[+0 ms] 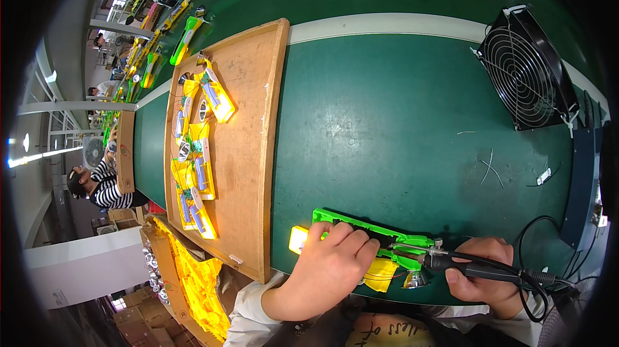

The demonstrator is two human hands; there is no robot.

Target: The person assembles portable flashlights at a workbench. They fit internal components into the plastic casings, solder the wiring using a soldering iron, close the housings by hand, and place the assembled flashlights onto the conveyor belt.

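My left hand (325, 276) is closed over a bright green plastic housing half (361, 222), pressing it near the table's front edge. A yellow piece (298, 239) sticks out at the left of that hand. My right hand (478, 290) grips a black-handled soldering iron (474, 266), its tip pointing left at the right end of the green housing. Just below the housing lie a yellow plastic part (380, 275) with thin wires and a shiny lamp reflector (416, 279). The fingers of my left hand hide part of the housing's inside.
A shallow wooden tray (248, 154) at left holds several yellow wired assemblies (200, 173). A black fan (525, 70) stands at the far right. Wire scraps (491, 168) lie on the green tabletop (361, 121). A carton of yellow parts (200, 282) sits lower left; a co-worker (103, 183) is beyond.
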